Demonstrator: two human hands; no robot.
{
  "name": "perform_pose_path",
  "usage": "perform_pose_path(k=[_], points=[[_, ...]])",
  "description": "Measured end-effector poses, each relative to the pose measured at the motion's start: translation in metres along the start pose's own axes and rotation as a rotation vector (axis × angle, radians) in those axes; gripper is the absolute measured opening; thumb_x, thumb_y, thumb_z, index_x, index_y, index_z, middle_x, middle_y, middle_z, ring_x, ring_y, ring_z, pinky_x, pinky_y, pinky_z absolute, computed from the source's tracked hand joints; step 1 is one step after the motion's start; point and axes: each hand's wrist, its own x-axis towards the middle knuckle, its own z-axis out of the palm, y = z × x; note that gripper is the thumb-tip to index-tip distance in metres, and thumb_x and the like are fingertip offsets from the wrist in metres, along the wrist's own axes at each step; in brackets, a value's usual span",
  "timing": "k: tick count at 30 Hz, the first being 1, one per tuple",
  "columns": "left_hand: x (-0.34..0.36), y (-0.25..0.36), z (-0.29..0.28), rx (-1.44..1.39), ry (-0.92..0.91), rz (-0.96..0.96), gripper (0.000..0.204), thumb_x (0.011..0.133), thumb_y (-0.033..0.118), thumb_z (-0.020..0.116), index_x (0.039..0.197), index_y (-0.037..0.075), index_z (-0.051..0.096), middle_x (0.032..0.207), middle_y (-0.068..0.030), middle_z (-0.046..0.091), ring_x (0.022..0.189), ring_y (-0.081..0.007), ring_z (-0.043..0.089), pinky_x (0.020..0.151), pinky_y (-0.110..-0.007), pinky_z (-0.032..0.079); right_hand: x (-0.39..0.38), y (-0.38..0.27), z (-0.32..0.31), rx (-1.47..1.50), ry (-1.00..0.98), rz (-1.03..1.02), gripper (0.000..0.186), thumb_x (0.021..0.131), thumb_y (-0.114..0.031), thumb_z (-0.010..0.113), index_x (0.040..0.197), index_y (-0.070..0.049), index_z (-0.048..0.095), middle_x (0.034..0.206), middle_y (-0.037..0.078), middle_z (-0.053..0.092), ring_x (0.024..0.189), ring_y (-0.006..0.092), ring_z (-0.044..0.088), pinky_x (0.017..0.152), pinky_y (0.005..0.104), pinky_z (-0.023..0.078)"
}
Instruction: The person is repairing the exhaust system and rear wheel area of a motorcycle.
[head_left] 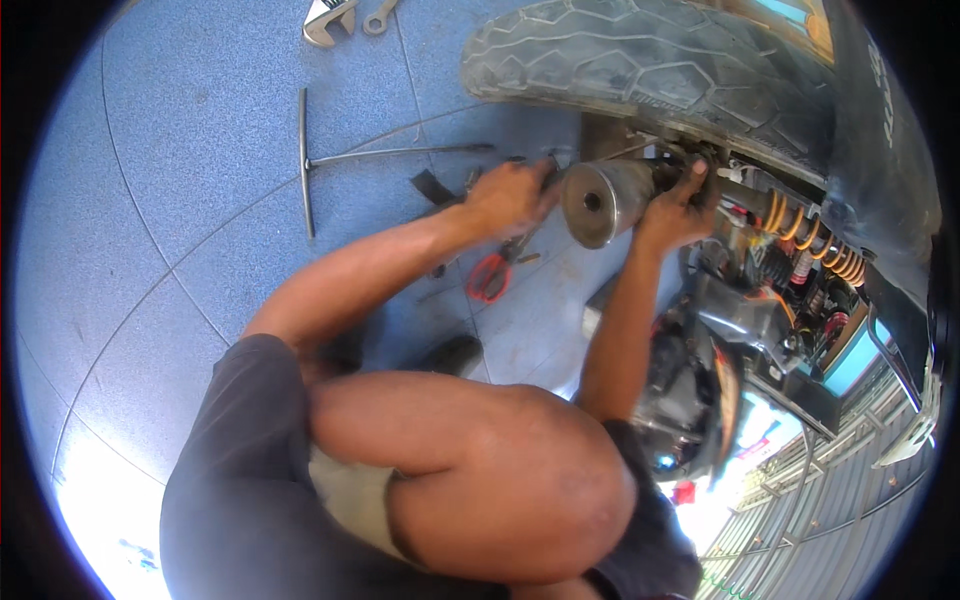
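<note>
Low over the floor tools is my left hand, its fingers smeared by motion beside a small dark object; whether it holds that is unclear. Close by lie scissors with red handles and a flat black piece. My right hand reaches past the muffler to the dark metal parts at the wheel's hub. Its fingers are bent round a part there that I cannot make out. Above both hands stretches the motorcycle tire, and a shock absorber with an orange spring runs off to the right.
A T-handle wrench lies on the blue tiled floor to the left. At the top are an adjustable wrench and a ring spanner. More motorcycle parts and a metal gate stand on the right.
</note>
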Motion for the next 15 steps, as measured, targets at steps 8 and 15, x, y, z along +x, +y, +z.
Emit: perform_pose_path(k=[8,15], points=[[0.05,-0.04,-0.043,0.079,0.032,0.343,0.038,0.092,0.039,0.051,0.108,0.006,0.059,0.084,-0.0228,0.066,0.085,-0.0429,0.064,0.075,-0.053,0.05,-0.003,-0.004,0.007,-0.032,0.024,0.013,0.036,0.094,-0.031,0.06,0.104,0.003,0.067,0.099,0.016,0.069,0.089,0.0278,0.064,0.083,0.0358,0.047],[-0.004,0.012,0.001,0.121,0.017,0.014,0.032,0.092,0.034,0.05,0.105,0.006,0.058,0.083,-0.0226,0.067,0.08,-0.0427,0.064,0.071,-0.054,0.051,0.003,0.002,0.001,0.0,0.045,0.021,0.035,0.093,-0.03,0.062,0.104,0.003,0.068,0.101,0.017,0.069,0.092,0.0277,0.065,0.085,0.0356,0.048]])
